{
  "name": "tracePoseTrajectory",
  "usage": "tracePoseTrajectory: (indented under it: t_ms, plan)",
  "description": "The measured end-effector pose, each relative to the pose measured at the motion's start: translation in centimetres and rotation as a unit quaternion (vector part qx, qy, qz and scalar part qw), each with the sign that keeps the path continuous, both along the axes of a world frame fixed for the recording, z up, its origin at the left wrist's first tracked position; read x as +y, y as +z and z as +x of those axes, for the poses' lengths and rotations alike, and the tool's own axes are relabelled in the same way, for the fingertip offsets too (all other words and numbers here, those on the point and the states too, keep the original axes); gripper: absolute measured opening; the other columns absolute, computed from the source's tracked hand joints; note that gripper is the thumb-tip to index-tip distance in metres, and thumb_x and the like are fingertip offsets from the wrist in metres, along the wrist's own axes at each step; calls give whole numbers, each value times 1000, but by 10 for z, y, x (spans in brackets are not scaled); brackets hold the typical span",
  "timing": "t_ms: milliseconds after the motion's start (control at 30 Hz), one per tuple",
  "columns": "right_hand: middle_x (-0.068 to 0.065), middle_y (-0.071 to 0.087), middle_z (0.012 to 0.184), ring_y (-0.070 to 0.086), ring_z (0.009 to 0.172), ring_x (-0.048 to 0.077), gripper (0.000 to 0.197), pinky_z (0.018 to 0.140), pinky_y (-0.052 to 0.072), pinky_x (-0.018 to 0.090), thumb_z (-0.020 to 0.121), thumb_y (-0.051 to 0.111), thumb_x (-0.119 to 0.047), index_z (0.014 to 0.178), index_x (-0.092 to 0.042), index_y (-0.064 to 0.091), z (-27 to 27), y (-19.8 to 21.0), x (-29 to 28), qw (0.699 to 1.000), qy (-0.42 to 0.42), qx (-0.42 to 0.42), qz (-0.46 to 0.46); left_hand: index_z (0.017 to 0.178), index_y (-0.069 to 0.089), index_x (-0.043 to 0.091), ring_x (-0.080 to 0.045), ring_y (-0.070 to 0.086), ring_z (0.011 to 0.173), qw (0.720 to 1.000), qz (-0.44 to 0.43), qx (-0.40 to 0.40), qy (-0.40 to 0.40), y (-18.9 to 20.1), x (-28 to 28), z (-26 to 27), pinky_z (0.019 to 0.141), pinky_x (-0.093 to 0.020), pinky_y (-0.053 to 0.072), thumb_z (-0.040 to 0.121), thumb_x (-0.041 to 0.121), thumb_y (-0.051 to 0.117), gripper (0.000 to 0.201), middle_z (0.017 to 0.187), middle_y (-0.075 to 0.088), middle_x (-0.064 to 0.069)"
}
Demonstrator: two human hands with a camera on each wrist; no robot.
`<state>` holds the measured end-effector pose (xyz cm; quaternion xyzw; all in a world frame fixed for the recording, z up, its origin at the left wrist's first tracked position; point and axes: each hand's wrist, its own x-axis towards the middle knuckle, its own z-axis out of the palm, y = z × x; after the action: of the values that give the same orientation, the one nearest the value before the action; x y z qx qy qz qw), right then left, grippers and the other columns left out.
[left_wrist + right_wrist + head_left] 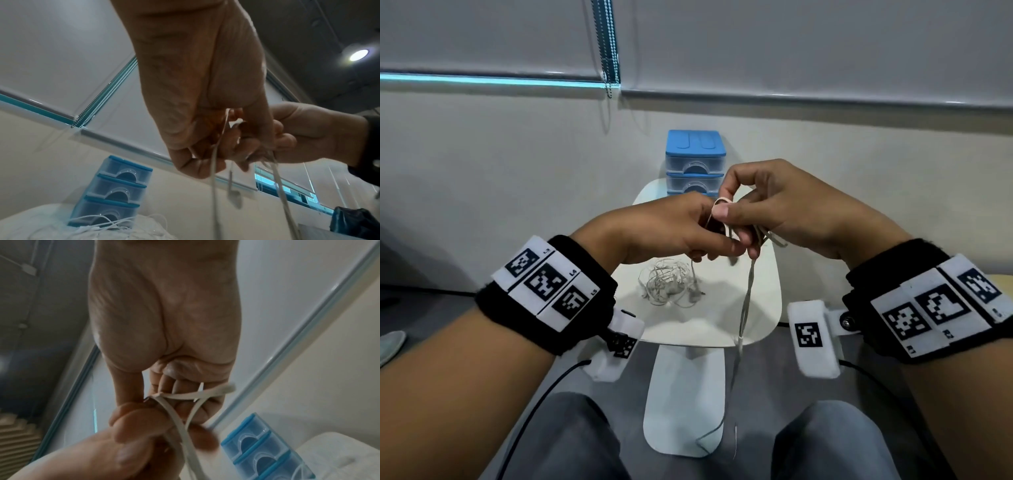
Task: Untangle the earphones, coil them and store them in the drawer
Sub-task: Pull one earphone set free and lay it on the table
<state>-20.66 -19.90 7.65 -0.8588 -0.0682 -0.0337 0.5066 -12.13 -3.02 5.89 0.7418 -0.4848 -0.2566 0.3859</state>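
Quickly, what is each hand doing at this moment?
Left hand: pinching the thin white earphone cable.
Right hand: fingers curled around loops of the same cable.

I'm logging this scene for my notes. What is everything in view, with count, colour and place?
Held earphone cable: one, white, looped between both hands, hanging past the table's front edge.
Tangled earphones: one pile, white, on the table below the hands.
Drawer unit: one, blue with clear drawers, three drawers seen from the left wrist, all closed, at the table's far end.
Table: one, white, in front of the knees.
Blind chain: one set, teal and white, on the wall.
Left hand: pinches the cable.
Right hand: pinches the cable loop.
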Motion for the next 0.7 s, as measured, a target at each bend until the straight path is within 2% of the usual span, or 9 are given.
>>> tracePoseTrajectory:
  t_ms: [67,133,233,333,433,500,567,633,700]
  plan:
    - [19,63,65,62,54,27,23,52,47,25,95,70,-13,101,4,55,-1,2,5,1000,4,-16,-25,85,75,15,-10,41,62,999,5,-20,25,-1,-1,0,59,-22,35,95,-2,56,28,75,62,-9]
    - [16,65,74,62,60,20,27,57,47,25,90,76,-16,107,-4,58,0,2,5,997,-27,-61,-30,81,74,6,-10,38,57,996,-28,-30,85,-1,-1,2,56,-22,33,98,6,55,26,67,58,-8]
    - [7,64,102,62,74,7,48,68,47,24,87,79,-33,126,-24,53,4,-8,-1,987,-107,-109,43,75,68,-1,-9,38,49,976,-122,-12,178,6,1,7,50,-22,31,102,21,56,36,52,48,1]
    - [1,70,115,67,99,13,58,85,48,37,82,69,-53,133,-32,51,6,-38,0,986,-67,-3,150,80,69,-4,-11,33,46,949,-205,11,238,19,2,8,51,-28,28,101,17,53,34,50,44,0]
    - [-2,73,121,66,116,13,57,99,47,41,85,71,-49,135,-30,52,1,-70,11,988,47,126,81,74,69,3,-14,32,46,925,-247,13,288,32,4,10,49,-27,28,103,21,50,38,51,45,-2]
    - [4,73,121,64,112,9,31,98,44,37,96,67,-34,123,-23,58,-3,-84,21,976,119,181,34,74,66,9,-13,31,44,908,-277,29,314,40,9,12,48,-26,27,103,22,49,36,51,50,1]
    - [14,74,112,65,107,15,9,96,43,41,100,61,-28,104,-21,58,-5,-92,26,965,167,198,42,71,66,12,-12,28,42,895,-293,24,334,44,17,17,48,-26,26,100,19,47,35,51,46,3]
    - [19,71,91,68,99,28,8,100,44,50,100,55,-24,96,-17,55,-5,-93,25,954,193,206,102,66,66,13,-13,27,43,882,-305,13,358,46,27,23,48,-25,26,96,17,47,35,52,42,2]
    - [12,54,70,66,70,28,10,92,50,50,101,49,-11,92,-14,51,-5,-86,24,937,200,206,198,63,67,15,-13,28,44,868,-316,22,382,48,39,30,46,-24,26,94,20,49,36,53,42,1]
